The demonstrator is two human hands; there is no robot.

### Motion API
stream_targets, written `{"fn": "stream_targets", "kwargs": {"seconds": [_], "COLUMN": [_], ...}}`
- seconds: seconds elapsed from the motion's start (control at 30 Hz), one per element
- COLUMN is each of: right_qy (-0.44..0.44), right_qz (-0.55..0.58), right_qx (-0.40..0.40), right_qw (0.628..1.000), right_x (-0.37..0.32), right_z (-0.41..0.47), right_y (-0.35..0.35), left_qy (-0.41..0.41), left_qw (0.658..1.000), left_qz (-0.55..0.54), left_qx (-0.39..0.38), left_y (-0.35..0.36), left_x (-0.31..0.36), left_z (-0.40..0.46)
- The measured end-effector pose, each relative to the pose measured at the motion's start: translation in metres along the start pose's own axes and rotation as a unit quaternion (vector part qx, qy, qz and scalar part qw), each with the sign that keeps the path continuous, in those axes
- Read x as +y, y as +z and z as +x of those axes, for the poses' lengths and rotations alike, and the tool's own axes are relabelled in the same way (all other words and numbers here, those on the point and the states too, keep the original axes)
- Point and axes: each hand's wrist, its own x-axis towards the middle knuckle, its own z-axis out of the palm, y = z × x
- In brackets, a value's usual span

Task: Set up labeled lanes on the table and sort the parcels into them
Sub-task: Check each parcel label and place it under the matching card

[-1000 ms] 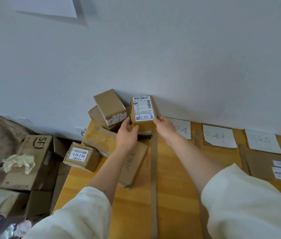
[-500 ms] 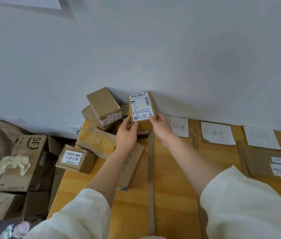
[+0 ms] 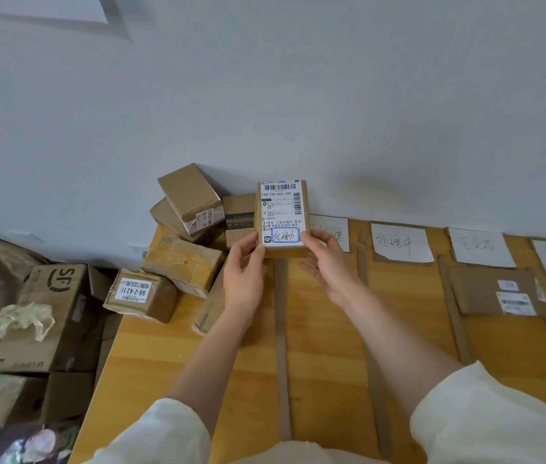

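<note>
A small brown parcel (image 3: 281,209) stands upright above the table's far edge, its white shipping label facing me with a blue-boxed handwritten mark at the bottom. My left hand (image 3: 244,276) grips its lower left corner and my right hand (image 3: 327,262) its lower right corner. White paper lane labels lie along the wall: one partly behind my right hand (image 3: 340,229), one with dark handwriting (image 3: 400,242), a faint one (image 3: 481,247). Brown tape strips (image 3: 281,346) divide the wooden table (image 3: 151,356) into lanes. A flat brown parcel (image 3: 496,291) lies in a right lane.
Several unsorted cardboard parcels are piled at the table's far left corner (image 3: 191,199), one labelled 66-2-421 (image 3: 139,294). Off the table's left edge stand larger boxes, one marked SF (image 3: 50,316) with crumpled plastic on top. A white wall rises behind.
Both hands have lifted the labelled parcel slightly and brought it a bit toward me, holding it more upright. My view has shifted a little.
</note>
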Motion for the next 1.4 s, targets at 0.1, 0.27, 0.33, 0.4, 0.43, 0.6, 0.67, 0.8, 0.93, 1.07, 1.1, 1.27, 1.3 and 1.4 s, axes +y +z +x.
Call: {"fn": "stream_targets", "kwargs": {"seconds": [0.1,0.27,0.33,0.4,0.43,0.6,0.67,0.8,0.93,1.07,1.1,1.27,1.3,1.4], "right_qy": [0.005,0.025,0.035,0.045,0.052,0.081,0.095,0.124,0.159,0.174,0.177,0.193,0.202,0.223], "right_qz": [0.006,-0.012,-0.018,-0.012,-0.007,0.021,0.034,0.052,0.113,0.187,0.200,0.244,0.232,0.203], "right_qx": [0.006,0.031,0.046,0.066,0.073,0.099,0.111,0.125,0.153,0.172,0.164,0.147,0.151,0.161], "right_qw": [1.000,0.999,0.998,0.997,0.996,0.992,0.989,0.983,0.969,0.951,0.950,0.939,0.939,0.940], "right_x": [0.009,0.033,0.044,0.053,0.059,0.080,0.087,0.099,0.096,0.087,0.085,0.064,0.060,0.052], "right_z": [-0.018,-0.047,-0.058,-0.070,-0.075,-0.099,-0.105,-0.116,-0.123,-0.116,-0.112,-0.087,-0.080,-0.060], "right_y": [-0.014,-0.040,-0.050,-0.060,-0.064,-0.083,-0.090,-0.113,-0.142,-0.170,-0.175,-0.192,-0.193,-0.193], "left_qy": [-0.018,-0.036,-0.055,-0.074,-0.079,-0.086,-0.096,-0.115,-0.124,-0.139,-0.142,-0.153,-0.153,-0.170], "left_qw": [1.000,0.998,0.995,0.992,0.990,0.982,0.979,0.971,0.966,0.957,0.955,0.941,0.933,0.909], "left_qz": [-0.019,0.004,0.010,0.019,0.025,0.049,0.062,0.106,0.140,0.179,0.190,0.229,0.251,0.308], "left_qx": [-0.015,-0.057,-0.080,-0.104,-0.117,-0.162,-0.170,-0.181,-0.176,-0.179,-0.177,-0.198,-0.207,-0.225], "left_y": [0.001,0.000,0.001,0.001,0.002,0.008,0.012,0.023,0.036,0.050,0.054,0.070,0.072,0.078], "left_x": [-0.008,-0.029,-0.038,-0.045,-0.048,-0.060,-0.065,-0.078,-0.086,-0.096,-0.098,-0.103,-0.102,-0.105], "left_z": [-0.017,-0.044,-0.053,-0.062,-0.067,-0.087,-0.093,-0.103,-0.109,-0.111,-0.111,-0.108,-0.107,-0.098]}}
